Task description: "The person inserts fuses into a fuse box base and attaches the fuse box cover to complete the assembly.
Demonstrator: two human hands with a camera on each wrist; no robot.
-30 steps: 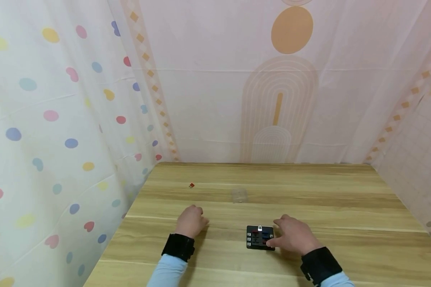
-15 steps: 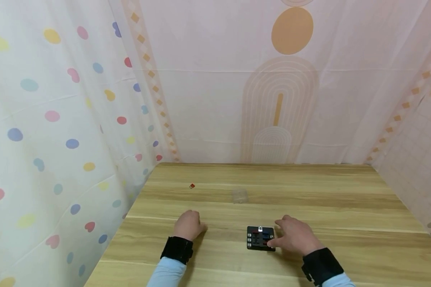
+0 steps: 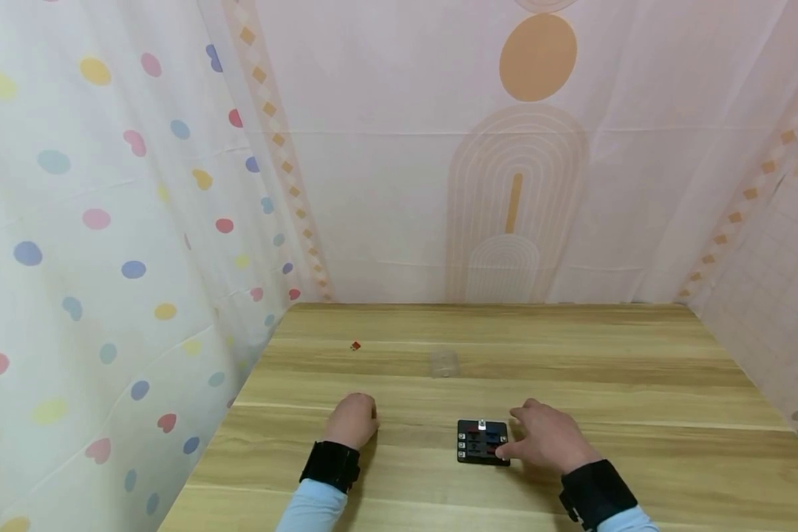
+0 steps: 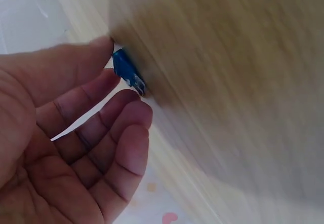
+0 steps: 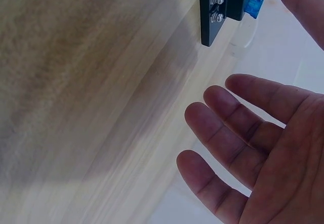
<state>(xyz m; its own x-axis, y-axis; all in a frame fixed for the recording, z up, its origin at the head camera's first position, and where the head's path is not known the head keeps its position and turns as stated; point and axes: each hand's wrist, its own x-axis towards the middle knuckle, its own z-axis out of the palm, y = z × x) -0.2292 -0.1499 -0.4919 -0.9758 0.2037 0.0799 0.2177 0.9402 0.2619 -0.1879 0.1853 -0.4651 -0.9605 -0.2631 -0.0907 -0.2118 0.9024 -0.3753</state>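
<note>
My left hand [image 3: 352,421] is low over the table, left of the fuse block. In the left wrist view its thumb and index fingertip pinch a small blue blade fuse [image 4: 129,72], close to the wood; the other fingers curl loosely. The black fuse block [image 3: 482,442] lies flat, with screw terminals on its sides and red and blue fuses [image 5: 254,3] seated in it. My right hand [image 3: 547,437] is at the block's right side, its thumb overlapping the near right corner in the head view. Its fingers [image 5: 223,135] are spread and hold nothing.
A small red fuse [image 3: 355,346] lies toward the back left of the wooden table [image 3: 605,347]. A clear plastic cover [image 3: 444,363] lies behind the block. Patterned curtains [image 3: 386,185] hang behind and beside the table.
My left hand has drawn slightly back toward me and turned, its fingertips now tucked out of sight in the head view. The right hand and fuse block have stayed put.
</note>
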